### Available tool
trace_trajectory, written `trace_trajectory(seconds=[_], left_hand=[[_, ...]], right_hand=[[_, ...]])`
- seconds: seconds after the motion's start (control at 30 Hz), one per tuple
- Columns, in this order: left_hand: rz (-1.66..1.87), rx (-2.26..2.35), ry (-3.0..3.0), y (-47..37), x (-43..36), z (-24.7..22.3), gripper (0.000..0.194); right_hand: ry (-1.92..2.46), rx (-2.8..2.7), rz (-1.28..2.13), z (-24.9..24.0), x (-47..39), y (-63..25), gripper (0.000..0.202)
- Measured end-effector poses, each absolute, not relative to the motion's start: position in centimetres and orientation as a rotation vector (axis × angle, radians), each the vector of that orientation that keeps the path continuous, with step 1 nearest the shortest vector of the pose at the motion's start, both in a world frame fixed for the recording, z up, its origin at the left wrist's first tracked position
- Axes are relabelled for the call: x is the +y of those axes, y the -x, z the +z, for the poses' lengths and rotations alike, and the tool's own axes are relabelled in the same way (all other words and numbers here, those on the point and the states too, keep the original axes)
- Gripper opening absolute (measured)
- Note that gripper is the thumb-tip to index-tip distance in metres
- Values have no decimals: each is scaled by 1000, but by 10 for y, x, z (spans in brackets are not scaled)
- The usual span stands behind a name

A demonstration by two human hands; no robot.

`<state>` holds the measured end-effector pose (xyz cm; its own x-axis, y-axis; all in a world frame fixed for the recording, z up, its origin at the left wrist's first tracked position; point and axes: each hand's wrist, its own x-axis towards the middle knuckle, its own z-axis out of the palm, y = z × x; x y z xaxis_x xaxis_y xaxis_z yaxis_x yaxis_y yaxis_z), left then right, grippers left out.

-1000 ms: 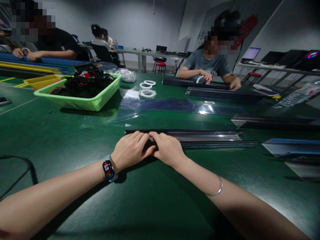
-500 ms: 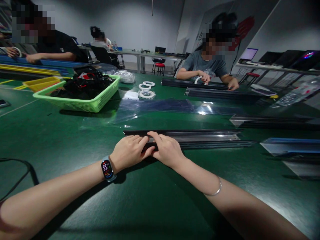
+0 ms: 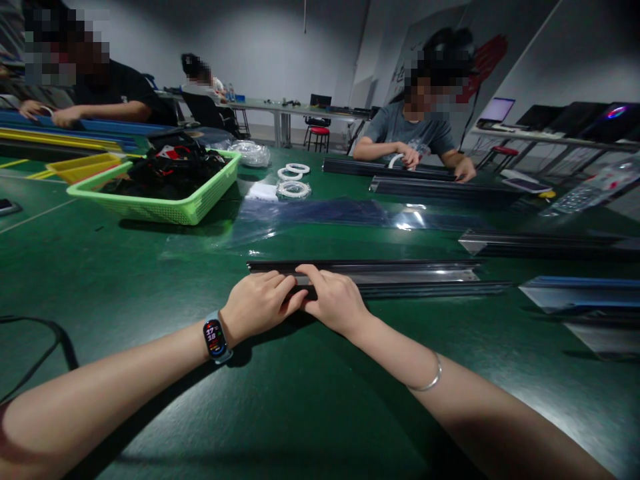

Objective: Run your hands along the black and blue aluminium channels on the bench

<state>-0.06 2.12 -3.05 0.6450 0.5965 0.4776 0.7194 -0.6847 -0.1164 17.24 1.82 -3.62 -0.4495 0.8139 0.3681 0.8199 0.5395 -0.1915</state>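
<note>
A long black channel-shaped profile [image 3: 415, 275] with a shiny inner face lies crosswise on the green table. Over its left end is my left hand [image 3: 260, 297], fingers curled across the channel and thumb along the near edge. My right hand [image 3: 337, 300] grips just beside it, its index finger reaching over to the far wall and its thumb on the near side. The two thumbs nearly meet. Fingertips of both hands are partly hidden inside the channel, so anything small under them cannot be made out.
Beyond the profile lie clear plastic film [image 3: 320, 212] and several white tape rolls [image 3: 293, 189]. A green basket [image 3: 200, 200] of dark items stands at the left. More profiles [image 3: 555, 243] lie at the right. A co-worker [image 3: 425, 127] handles another profile across the table; another person sits far left.
My hands and the profile stay almost in place, with only slight finger shifts. At the far left, the co-worker's hands and the white ring have lowered a little.
</note>
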Motion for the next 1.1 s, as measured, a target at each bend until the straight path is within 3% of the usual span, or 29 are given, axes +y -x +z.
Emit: trace_trajectory(seconds=[0.2,0.4,1.1], left_hand=[[-586,-1083,2554,-2,19,-29,28],[-475,-1170,2490,-3,20,-31,34],[-382,-1123,2477,-4,25,-27,42]], right_hand=[[1306,-2367,-39,-33,17,-171,38],[1343,-2430,-209,-34,19,-171,17],[1334,-2510,-317,-29,19,-174,22]])
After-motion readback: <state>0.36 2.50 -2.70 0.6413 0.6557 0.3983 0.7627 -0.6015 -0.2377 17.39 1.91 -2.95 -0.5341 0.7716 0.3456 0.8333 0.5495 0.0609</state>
